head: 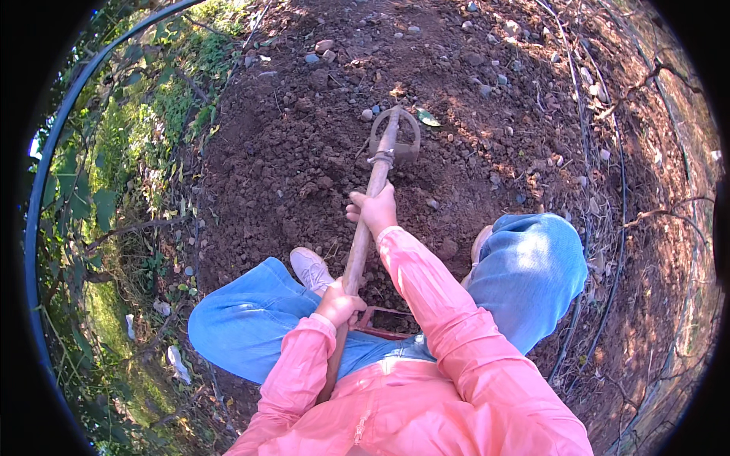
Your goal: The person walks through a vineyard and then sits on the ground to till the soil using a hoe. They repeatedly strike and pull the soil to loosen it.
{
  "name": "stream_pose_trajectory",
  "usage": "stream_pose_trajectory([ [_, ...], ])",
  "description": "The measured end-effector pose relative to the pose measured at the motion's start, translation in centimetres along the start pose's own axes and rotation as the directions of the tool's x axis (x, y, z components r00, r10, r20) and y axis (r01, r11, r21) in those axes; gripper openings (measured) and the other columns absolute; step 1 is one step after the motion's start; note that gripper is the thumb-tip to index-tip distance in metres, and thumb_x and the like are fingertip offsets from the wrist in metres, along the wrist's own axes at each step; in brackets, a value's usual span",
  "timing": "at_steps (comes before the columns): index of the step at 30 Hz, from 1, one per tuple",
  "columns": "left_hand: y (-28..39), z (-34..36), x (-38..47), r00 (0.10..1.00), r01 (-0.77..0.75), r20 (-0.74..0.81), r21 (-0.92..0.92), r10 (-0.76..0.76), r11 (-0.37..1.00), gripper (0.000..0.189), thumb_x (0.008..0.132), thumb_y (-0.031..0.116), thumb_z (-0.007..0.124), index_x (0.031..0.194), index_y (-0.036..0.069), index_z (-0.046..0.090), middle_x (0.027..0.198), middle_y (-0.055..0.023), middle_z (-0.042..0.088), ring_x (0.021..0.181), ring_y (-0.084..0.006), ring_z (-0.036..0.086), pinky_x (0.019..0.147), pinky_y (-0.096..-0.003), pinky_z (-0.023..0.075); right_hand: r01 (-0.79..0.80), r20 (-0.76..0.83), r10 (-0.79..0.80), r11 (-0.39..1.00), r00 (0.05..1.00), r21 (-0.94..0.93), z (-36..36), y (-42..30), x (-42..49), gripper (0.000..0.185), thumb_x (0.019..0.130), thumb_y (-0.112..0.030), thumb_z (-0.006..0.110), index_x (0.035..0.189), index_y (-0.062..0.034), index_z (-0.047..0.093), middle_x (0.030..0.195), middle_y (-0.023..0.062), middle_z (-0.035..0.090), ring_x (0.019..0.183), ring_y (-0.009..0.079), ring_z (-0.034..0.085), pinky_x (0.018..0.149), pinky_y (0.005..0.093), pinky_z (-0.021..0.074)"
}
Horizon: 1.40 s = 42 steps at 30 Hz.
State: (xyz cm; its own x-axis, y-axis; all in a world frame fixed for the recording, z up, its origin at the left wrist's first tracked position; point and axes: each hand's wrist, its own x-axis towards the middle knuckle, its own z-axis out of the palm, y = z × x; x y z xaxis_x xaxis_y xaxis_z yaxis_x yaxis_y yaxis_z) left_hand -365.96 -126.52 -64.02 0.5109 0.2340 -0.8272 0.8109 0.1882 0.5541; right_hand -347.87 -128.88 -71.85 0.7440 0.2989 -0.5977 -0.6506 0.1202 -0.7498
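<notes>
A long wooden handle [358, 251] runs from beside my waist out over the soil. At its far end is a metal hoop-shaped tool head [415, 137], with wire wrapped around the handle just below it. My right hand [375, 210] grips the upper part of the handle. Lower down, near my left thigh, my left hand [339, 305] is closed around the same handle. The hoop appears at or just above loose brown soil [274, 188]; contact cannot be told. Between my thighs a reddish frame [379, 325] shows, partly hidden by my clothing.
Green plants [108, 199] and a curved blue hose or pipe [40, 188] line the left side. Dark thin hoses [623, 188] and bare branches [656, 74] lie on the right. Stones [324, 45] are scattered ahead. My shoes [311, 269] stand on the soil.
</notes>
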Motion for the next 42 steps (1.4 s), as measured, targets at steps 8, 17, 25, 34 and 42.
stream_pose_trajectory([
  [8, -1.5, 1.1, -2.3, 1.0, -0.006, -0.016, -0.025, 0.005, 1.0, 0.035, 0.072, -0.007, 0.062, 0.104, -0.002, 0.046, 0.057, -0.0084, 0.051, 0.037, -0.0196, 0.051, 0.032, -0.0337, 0.0405, -0.122, 0.01, 0.122, 0.991, 0.993, 0.046, -0.9, 0.8, -2.8, 0.04, 0.086, -0.019, 0.072, 0.103, -0.0043, 0.039, 0.074, 0.0047, 0.051, 0.051, 0.0125, 0.053, 0.041, 0.03, 0.047],
  [17, 3.1, 3.5, -1.5, 0.985, -0.144, 0.119, 0.147, 0.127, 0.979, 0.037, 0.074, 0.004, 0.066, 0.106, -0.003, 0.047, 0.07, -0.0139, 0.059, 0.05, -0.0214, 0.06, 0.043, -0.0364, 0.0475, 0.125, -0.076, -0.112, 0.973, 0.991, 0.195, -6.2, -8.6, -2.3, 0.032, 0.091, -0.021, 0.065, 0.099, -0.002, 0.041, 0.073, 0.0058, 0.052, 0.052, 0.0156, 0.056, 0.043, 0.0301, 0.0506],
  [25, 1.7, 4.5, 0.0, 0.991, -0.13, 0.102, 0.512, 0.09, 0.849, 0.051, 0.071, 0.013, 0.068, 0.115, -0.005, 0.049, 0.083, -0.0238, 0.065, 0.075, -0.0362, 0.068, 0.066, -0.0432, 0.0526, 0.043, -0.402, -0.128, 0.976, 0.907, -0.213, -10.1, -6.4, 1.1, 0.029, 0.078, -0.002, 0.066, 0.095, 0.003, 0.043, 0.07, 0.0087, 0.056, 0.05, 0.0186, 0.057, 0.044, 0.0317, 0.0503],
  [34, -0.3, 2.2, -5.7, 0.988, 0.121, 0.055, 0.322, -0.146, 0.939, 0.041, 0.074, 0.0, 0.066, 0.108, -0.004, 0.044, 0.063, -0.011, 0.056, 0.042, -0.0193, 0.054, 0.036, -0.0343, 0.0404, -0.1, -0.35, 0.019, 0.971, 0.937, -0.217, -8.4, -0.1, -2.0, 0.041, 0.075, -0.004, 0.064, 0.105, 0.0131, 0.041, 0.084, 0.0253, 0.062, 0.054, 0.0303, 0.066, 0.047, 0.0393, 0.0539],
  [42, -0.3, 0.3, -12.6, 0.952, 0.262, 0.143, 0.08, -0.271, 0.962, 0.056, 0.075, -0.009, 0.063, 0.125, -0.002, 0.038, 0.061, -0.0084, 0.052, 0.04, -0.0178, 0.051, 0.036, -0.0335, 0.0406, -0.179, -0.231, 0.137, 0.969, 0.963, -0.171, -3.9, 4.2, -6.1, 0.039, 0.076, 0.0, 0.069, 0.101, 0.0081, 0.041, 0.073, 0.0165, 0.06, 0.049, 0.0238, 0.061, 0.041, 0.0364, 0.0485],
])
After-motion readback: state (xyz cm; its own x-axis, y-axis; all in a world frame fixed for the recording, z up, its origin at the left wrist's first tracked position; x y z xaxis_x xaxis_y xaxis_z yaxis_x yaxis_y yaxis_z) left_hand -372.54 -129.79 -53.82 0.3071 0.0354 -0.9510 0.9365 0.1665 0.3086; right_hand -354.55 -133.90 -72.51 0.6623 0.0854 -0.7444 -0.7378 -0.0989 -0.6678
